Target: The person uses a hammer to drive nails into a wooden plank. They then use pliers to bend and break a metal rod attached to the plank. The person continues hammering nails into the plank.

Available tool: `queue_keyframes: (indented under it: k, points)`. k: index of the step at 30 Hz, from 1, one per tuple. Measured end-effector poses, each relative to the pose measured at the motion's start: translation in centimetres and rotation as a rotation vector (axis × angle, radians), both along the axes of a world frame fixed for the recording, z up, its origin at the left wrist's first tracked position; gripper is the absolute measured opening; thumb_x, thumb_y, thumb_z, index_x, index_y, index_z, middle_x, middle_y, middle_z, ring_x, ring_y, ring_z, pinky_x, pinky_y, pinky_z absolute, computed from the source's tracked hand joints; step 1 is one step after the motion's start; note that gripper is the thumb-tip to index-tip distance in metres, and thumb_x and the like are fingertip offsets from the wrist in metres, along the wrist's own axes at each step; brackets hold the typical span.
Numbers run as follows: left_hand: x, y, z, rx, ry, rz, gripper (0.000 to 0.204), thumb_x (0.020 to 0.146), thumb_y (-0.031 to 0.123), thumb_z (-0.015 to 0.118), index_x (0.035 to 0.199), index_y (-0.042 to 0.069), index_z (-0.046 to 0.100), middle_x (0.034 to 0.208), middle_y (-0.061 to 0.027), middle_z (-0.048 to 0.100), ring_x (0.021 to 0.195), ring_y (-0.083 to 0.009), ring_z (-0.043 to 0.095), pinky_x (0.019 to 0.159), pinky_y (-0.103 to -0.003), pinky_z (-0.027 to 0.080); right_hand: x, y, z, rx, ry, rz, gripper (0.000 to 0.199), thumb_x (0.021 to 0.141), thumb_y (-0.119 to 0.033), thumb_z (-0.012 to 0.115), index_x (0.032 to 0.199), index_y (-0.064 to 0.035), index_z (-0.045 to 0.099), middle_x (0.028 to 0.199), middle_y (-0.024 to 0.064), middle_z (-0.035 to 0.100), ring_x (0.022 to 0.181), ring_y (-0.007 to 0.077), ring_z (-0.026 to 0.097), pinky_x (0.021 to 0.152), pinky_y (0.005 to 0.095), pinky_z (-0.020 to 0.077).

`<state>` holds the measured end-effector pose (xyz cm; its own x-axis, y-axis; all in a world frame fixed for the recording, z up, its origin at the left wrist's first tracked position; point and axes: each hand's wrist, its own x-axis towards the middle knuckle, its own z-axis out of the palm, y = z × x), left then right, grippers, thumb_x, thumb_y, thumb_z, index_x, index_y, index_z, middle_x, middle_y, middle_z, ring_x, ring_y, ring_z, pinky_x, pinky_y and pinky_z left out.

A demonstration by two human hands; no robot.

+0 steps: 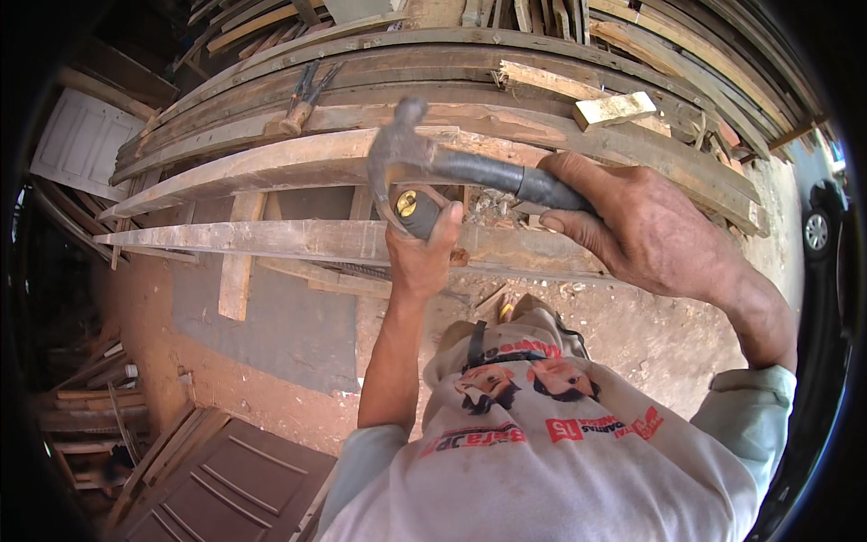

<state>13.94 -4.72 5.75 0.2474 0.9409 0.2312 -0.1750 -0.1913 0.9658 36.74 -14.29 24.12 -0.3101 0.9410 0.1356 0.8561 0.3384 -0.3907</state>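
Observation:
My right hand (646,226) is wrapped round the dark rubber grip of a claw hammer (470,172). Its metal head is slightly blurred and hangs over my left hand, with the curved claw pointing back towards me. Closed in my left hand (421,256) is an upright tool handle (417,210), dark-sided with a yellow end facing up. The claw overlaps the left side of that handle; whether they touch I cannot tell. The tool's lower part is hidden by my fist. Beneath both hands run a long wooden beam (298,237) and a second, curved beam (262,167).
Stacked timber (433,68) fills the far side. On it lie several hand tools (302,101) and a short wood block (616,110). A cross plank (242,257) sits under the beams. A brown panel door (235,479) leans at lower left; a dark car (817,253) is at right.

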Motion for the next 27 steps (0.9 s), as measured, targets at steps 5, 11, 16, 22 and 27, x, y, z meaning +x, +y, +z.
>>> queue_keyframes:
  k: [5, 11, 16, 22, 27]
  points:
    - [0.5, 0.0, 0.1, 0.017, -0.014, -0.005, 0.017, 0.09, 0.009, 0.075, 0.096, 0.005, 0.059, 0.084, 0.0002, 0.061, 0.079, -0.0091, 0.055, 0.072, -0.029, 0.048, -1.2, 0.0, 1.6, 0.187, 0.313, -0.22, 0.043, 0.106, -0.037, 0.06, 0.127, -0.0008, 0.051, 0.066, 0.0129, 0.054, 0.062, 0.0235, 0.064, 0.062, 0.0407, 0.0514]
    - [-0.2, -0.5, -0.2, -0.004, -0.012, -0.032, 0.018, 0.091, 0.009, 0.076, 0.095, 0.006, 0.059, 0.085, 0.0005, 0.061, 0.078, -0.0084, 0.054, 0.071, -0.029, 0.048, -1.0, -0.7, 1.0, -0.114, -0.151, -0.011, 0.032, 0.104, -0.03, 0.061, 0.115, -0.0021, 0.051, 0.071, 0.0241, 0.063, 0.074, 0.0417, 0.069, 0.064, 0.0505, 0.0536]
    - [0.0, -0.4, 0.1, 0.121, 0.033, 0.015, 0.019, 0.091, 0.01, 0.077, 0.095, 0.006, 0.059, 0.083, 0.0014, 0.059, 0.076, -0.0084, 0.054, 0.07, -0.028, 0.048, -1.8, 0.2, 3.1, 0.294, 0.221, -0.163, 0.037, 0.107, -0.034, 0.057, 0.125, -0.0018, 0.052, 0.071, 0.0112, 0.059, 0.061, 0.0201, 0.062, 0.055, 0.0356, 0.0518]
    - [0.3, -0.5, 0.6, 0.022, 0.004, -0.072, 0.018, 0.091, 0.008, 0.076, 0.093, 0.005, 0.058, 0.08, 0.0019, 0.059, 0.072, -0.0075, 0.054, 0.065, -0.028, 0.047, -1.2, -1.7, 0.4, -0.159, -0.285, 0.054, 0.027, 0.107, -0.026, 0.056, 0.109, -0.0012, 0.045, 0.062, 0.0171, 0.06, 0.06, 0.0349, 0.069, 0.054, 0.0474, 0.0549]
    - [-0.8, -0.6, 2.1, 0.02, 0.022, -0.138, 0.012, 0.09, 0.008, 0.076, 0.093, 0.007, 0.064, 0.086, 0.0034, 0.06, 0.077, -0.0071, 0.055, 0.069, -0.026, 0.047, -2.3, -1.8, 2.7, -0.087, 0.077, -0.209, 0.033, 0.106, -0.035, 0.059, 0.115, -0.003, 0.055, 0.065, 0.006, 0.054, 0.056, 0.0178, 0.056, 0.055, 0.0378, 0.0469]
